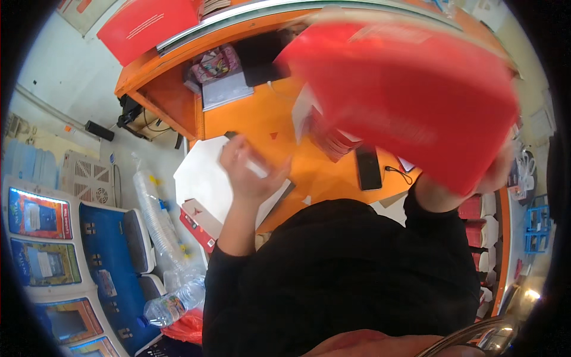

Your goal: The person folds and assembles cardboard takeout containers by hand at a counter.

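My right hand (501, 168) is raised at the right, its fingers wrapped round the lower right edge of a large red cardboard box (416, 89). The box is tilted and blurred, and it hides much of the right side of the desk. My left hand (248, 172) hovers over a stack of white cardboard sheets (202, 166) on the desk's left side. Its fingers look spread, though smeared by motion, and I see nothing held in them. Beneath the raised box lie some folded red-and-white cardboard pieces (334, 143).
An orange desk (324, 178) carries a black phone (369, 169) with a cable beside it. Papers (226, 90) and a pink patterned pouch (215, 63) sit under the shelf. Another red box (148, 27) rests on top. Stacked plastic cups (156, 208) and a bottle (172, 306) are at left.
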{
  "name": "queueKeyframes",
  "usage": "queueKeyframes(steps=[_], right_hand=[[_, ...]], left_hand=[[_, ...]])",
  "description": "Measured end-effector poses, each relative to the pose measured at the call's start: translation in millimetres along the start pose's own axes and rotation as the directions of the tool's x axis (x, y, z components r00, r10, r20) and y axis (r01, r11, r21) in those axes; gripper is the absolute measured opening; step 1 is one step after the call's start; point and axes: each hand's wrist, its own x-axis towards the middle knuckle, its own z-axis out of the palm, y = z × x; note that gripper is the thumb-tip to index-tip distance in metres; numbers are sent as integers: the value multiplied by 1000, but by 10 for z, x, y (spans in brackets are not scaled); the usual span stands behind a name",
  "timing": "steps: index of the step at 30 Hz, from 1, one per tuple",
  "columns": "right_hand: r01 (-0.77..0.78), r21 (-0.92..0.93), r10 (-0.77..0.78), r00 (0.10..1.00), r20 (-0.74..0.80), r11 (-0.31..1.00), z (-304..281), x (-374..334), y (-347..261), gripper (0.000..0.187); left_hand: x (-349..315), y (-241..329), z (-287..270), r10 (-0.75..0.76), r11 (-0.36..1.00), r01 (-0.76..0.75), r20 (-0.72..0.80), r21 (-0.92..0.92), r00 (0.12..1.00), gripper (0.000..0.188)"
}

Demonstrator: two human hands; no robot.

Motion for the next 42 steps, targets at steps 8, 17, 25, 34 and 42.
queueKeyframes(steps=[8, 17, 25, 34, 42], right_hand=[[-89, -710, 266, 953, 142, 698, -191, 398, 284, 26], [89, -991, 519, 846, 126, 97, -111, 260, 1261, 29], [205, -978, 583, 790, 189, 39, -215, 149, 1461, 19], [207, -978, 620, 764, 177, 24, -271, 117, 1475, 18], [104, -995, 559, 824, 88, 3, -152, -174, 1699, 25]], left_hand=[[162, 263, 1135, 344, 920, -233, 365, -314, 865, 35], [72, 153, 1405, 345, 875, -227, 222, -427, 912, 16], [90, 223, 1384, 296, 872, -200, 156, -448, 942, 18], [2, 259, 1381, 205, 877, -86, 206, -472, 957, 19], [-97, 285, 1451, 180, 834, -47, 191, -550, 965, 18]])
